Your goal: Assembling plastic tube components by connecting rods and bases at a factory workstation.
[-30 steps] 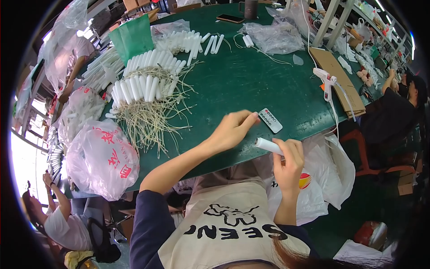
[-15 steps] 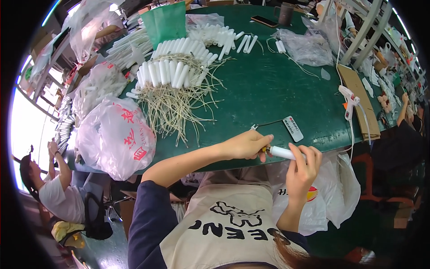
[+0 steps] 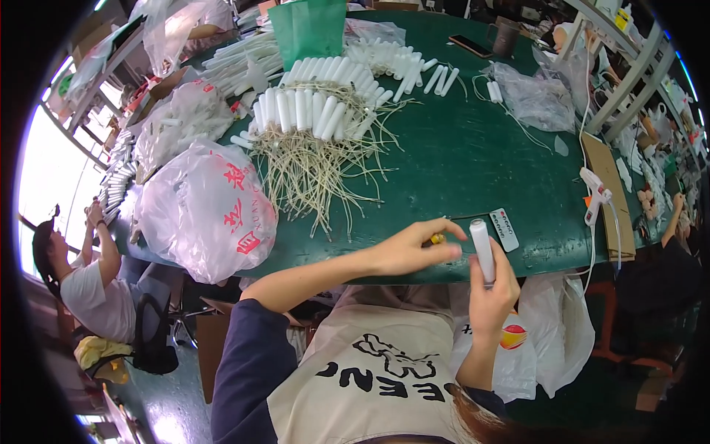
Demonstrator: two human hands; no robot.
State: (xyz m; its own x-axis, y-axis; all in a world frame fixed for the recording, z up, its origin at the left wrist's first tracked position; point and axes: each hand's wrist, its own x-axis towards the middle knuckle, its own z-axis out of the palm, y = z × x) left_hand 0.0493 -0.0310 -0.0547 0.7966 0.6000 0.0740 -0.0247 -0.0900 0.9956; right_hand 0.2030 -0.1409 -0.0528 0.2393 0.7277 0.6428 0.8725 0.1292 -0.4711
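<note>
My right hand (image 3: 494,292) grips a white cylindrical tube (image 3: 482,250), held nearly upright over the table's front edge. To its left is my left hand (image 3: 407,250), apart from the tube, fingers partly extended and thumb slightly blurred. A small yellow part (image 3: 438,238) shows between those fingers; its kind cannot be made out. Just beyond the tube, a flat white remote-like piece (image 3: 505,230) with rows of small marks lies on the green table (image 3: 444,163), a dark cord running from it toward my left hand.
White tubes (image 3: 299,111) with pale wires (image 3: 318,177) are heaped left of centre, near a stuffed plastic bag (image 3: 203,211) and a green bag (image 3: 307,33). A glue gun (image 3: 594,194) lies by cardboard (image 3: 610,200) at right. A phone (image 3: 470,46) and mug (image 3: 504,37) stand far back. Another person (image 3: 92,274) sits at left.
The tube has swung from lying sideways between both hands to nearly upright in my right hand. My left hand has come away from its end. The whole view has shifted slightly.
</note>
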